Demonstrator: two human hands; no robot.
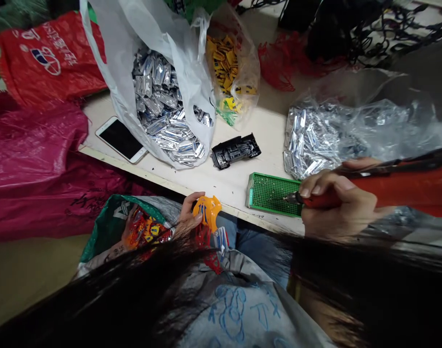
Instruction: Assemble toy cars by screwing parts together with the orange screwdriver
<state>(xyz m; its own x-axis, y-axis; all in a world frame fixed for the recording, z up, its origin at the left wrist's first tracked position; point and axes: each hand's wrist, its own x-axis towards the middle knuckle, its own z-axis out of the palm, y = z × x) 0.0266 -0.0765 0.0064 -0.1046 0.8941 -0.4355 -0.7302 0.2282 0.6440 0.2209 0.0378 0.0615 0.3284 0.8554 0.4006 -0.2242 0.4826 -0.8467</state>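
Right hand [333,205], at the right of the head view, is seen closed around a red power screwdriver [394,191], whose bit is laid at the right edge of a green perforated tray [267,193] on the near edge of the table [228,181]. Whether a screw is seated on the bit cannot be told. The left hand [187,212], low in the middle of the frame and below the table edge, is pinched shut on an orange toy-car shell [207,211], which is held just above an open bag of orange and red pieces [144,229] in the lap. A black chassis [235,151] lies untouched near the centre, above and left of the tray and well apart from both hands. Behind it a white bag of silver parts [166,111] and a clear bag of yellow parts [230,72] are stood, with a phone [121,139] to their left and a second heap of silver parts [315,137] at the right. For the pick-up to be done well, it is judged that the driver should be kept upright over one hole of the tray and pressed down lightly, so that the bit is not dragged across the grid. The shell is best gripped by its rim, with the fingers kept clear of the bit's path.
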